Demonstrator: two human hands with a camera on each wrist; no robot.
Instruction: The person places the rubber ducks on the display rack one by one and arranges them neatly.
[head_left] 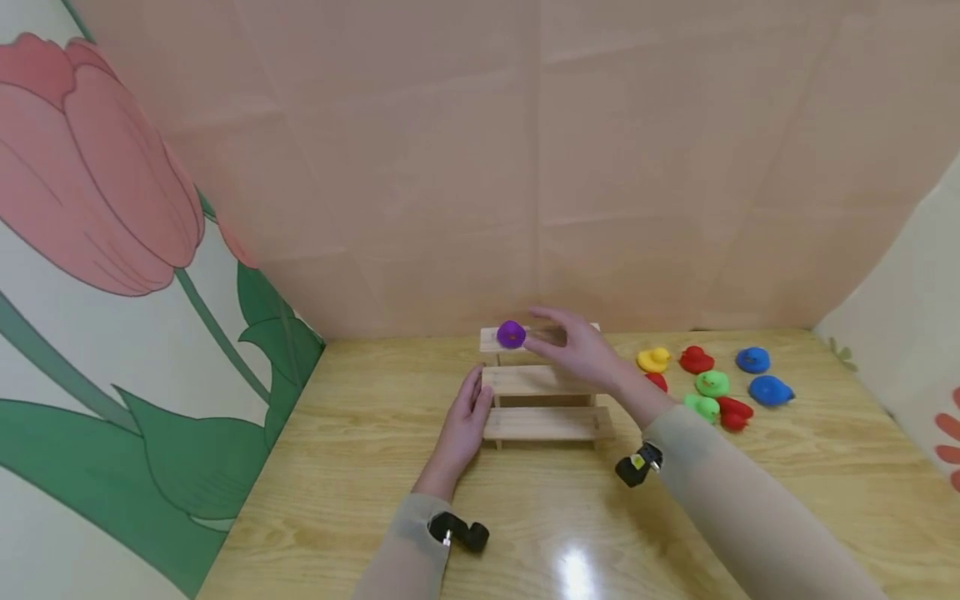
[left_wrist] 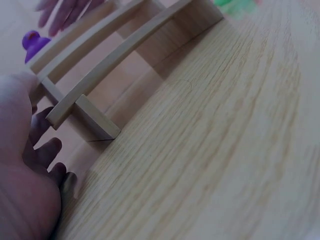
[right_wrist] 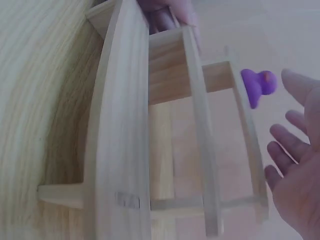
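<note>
A three-step wooden stand (head_left: 551, 423) sits on the table, with a purple rubber duck (head_left: 512, 335) at the left end of its top step. My left hand (head_left: 462, 419) grips the stand's left end, its thumb by the middle step and its fingers bent along the side. Just right of the duck is my right hand (head_left: 577, 346), thumb and fingers spread with nothing between them. The right wrist view shows a small gap between the thumb and the duck (right_wrist: 258, 86). In the left wrist view, the duck (left_wrist: 34, 46) stands upright beyond the left hand.
Right of the stand lie several more rubber ducks: yellow (head_left: 653, 360), red (head_left: 697, 359), green (head_left: 712, 383) and blue (head_left: 771, 390) among them. My right forearm passes close to them. A pinkish backdrop (head_left: 420, 208) rises behind the wooden table (head_left: 360, 467).
</note>
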